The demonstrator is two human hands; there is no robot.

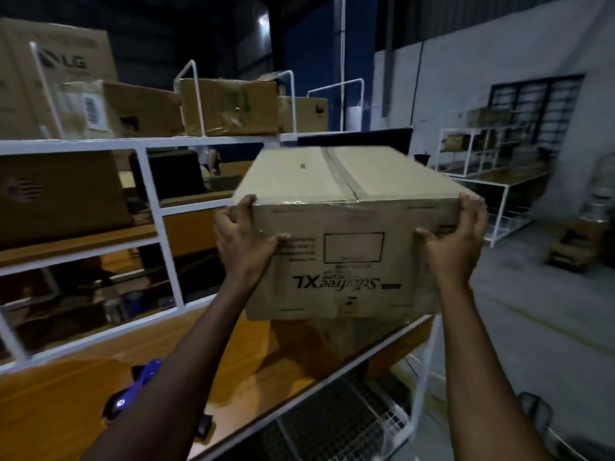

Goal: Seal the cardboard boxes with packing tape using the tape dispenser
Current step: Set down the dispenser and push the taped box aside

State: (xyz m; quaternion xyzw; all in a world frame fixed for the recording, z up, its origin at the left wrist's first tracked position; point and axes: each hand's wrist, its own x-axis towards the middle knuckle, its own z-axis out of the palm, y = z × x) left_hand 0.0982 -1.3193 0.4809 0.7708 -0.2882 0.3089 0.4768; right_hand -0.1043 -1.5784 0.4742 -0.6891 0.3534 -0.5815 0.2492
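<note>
Head view: the left hand (pixel 244 239) and right hand (pixel 456 241) grasp a taped Stayfree XL cardboard box (pixel 349 227), held above the wooden shelf (pixel 66 394). It appears sealed; next, stow it, then fetch the blue tape dispenser (pixel 139 387) lying on the shelf.

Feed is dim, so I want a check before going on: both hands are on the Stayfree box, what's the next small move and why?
Probably set the box down on the wooden shelf just below it. The left hand and right hand hold it lifted, its top seam already carries tape, and the blue tape dispenser lies out of hand on the shelf.
</note>
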